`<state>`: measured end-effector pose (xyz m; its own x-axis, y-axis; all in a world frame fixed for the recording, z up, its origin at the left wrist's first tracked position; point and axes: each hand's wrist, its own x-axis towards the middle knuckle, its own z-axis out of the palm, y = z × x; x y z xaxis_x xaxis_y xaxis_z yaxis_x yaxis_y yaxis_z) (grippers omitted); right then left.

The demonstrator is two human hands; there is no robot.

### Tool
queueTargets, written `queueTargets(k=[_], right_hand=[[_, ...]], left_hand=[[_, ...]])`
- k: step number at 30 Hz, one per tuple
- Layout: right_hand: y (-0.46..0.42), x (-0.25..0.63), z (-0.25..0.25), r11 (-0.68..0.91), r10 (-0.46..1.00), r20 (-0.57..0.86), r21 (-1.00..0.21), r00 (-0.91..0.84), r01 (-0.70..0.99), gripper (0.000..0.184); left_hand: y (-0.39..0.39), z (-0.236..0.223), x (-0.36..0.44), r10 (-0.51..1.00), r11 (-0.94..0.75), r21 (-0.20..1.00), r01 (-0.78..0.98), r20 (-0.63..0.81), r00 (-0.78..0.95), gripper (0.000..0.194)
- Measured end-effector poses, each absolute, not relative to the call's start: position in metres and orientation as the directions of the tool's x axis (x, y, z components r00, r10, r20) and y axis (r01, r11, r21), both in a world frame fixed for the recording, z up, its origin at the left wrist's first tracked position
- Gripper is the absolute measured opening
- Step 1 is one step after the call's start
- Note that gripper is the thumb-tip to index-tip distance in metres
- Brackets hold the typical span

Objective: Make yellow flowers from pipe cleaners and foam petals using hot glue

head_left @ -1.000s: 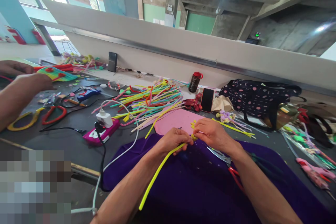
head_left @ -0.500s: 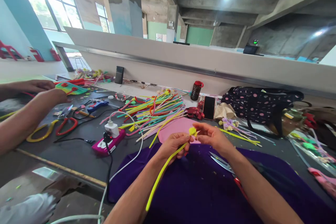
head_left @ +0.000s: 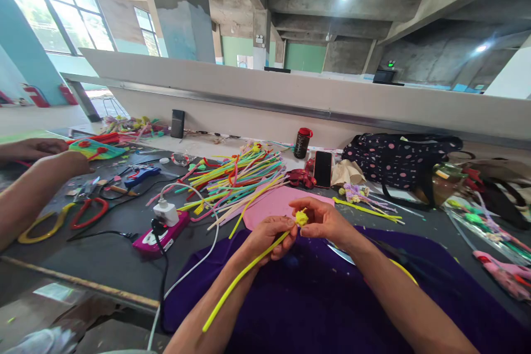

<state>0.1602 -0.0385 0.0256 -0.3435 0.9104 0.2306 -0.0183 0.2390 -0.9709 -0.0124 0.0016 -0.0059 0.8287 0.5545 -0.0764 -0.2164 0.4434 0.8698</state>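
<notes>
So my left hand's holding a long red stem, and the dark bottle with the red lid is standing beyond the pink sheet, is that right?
Not quite: the long stem in your left hand is yellow, not red, as the head view shows. The dark bottle with the red lid does stand beyond the pink sheet.

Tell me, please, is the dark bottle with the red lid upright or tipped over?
Upright. The dark bottle stands base down, with its red lid on top, behind and left of the red-edged phone.
</notes>
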Motion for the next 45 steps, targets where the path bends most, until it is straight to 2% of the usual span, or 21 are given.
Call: queueTargets(k=[10,20,23,26,29,31,34,38,45], right_hand=[[-0.039,0.160,0.027,0.364,0.903,0.305,-0.917,-0.301,0.162,0.031],[-0.039,0.159,0.026,0.389,0.902,0.323,-0.896,-0.288,0.214,0.024],[-0.039,0.160,0.026,0.343,0.913,0.288,-0.925,-0.288,0.162,0.036],[-0.037,0.160,0.026,0.311,0.928,0.298,-0.950,-0.223,0.025,0.046],[-0.035,0.157,0.023,0.271,0.959,0.275,-0.961,-0.073,-0.061,0.035],[-0.035,0.152,0.020,0.227,0.973,0.229,-0.972,-0.029,-0.060,0.030],[-0.037,0.143,0.017,0.189,0.980,0.191,-0.982,-0.063,-0.026,0.027],[-0.042,0.135,0.018,0.205,0.976,0.208,-0.978,-0.059,-0.041,0.025],[-0.045,0.127,0.015,0.173,0.975,0.181,-0.983,-0.130,-0.066,0.026]], left_hand=[[0.002,-0.007,-0.013,0.568,0.439,0.871,-0.222,-0.077,0.819,0.020],[0.001,-0.003,-0.012,0.613,0.405,0.888,-0.219,-0.086,0.785,0.020],[-0.001,-0.003,-0.011,0.642,0.382,0.894,-0.234,-0.074,0.763,0.022],[-0.002,-0.002,-0.011,0.705,0.343,0.892,-0.294,-0.038,0.708,0.023],[-0.004,0.000,-0.011,0.788,0.326,0.867,-0.377,-0.028,0.615,0.025],[-0.006,0.001,-0.011,0.831,0.309,0.851,-0.424,-0.024,0.556,0.026],[-0.007,0.001,-0.010,0.868,0.247,0.827,-0.505,0.043,0.495,0.022],[-0.009,0.000,-0.007,0.888,0.182,0.804,-0.566,0.112,0.446,0.019],[-0.010,-0.005,-0.006,0.941,-0.024,0.884,-0.468,0.177,0.287,0.018]])
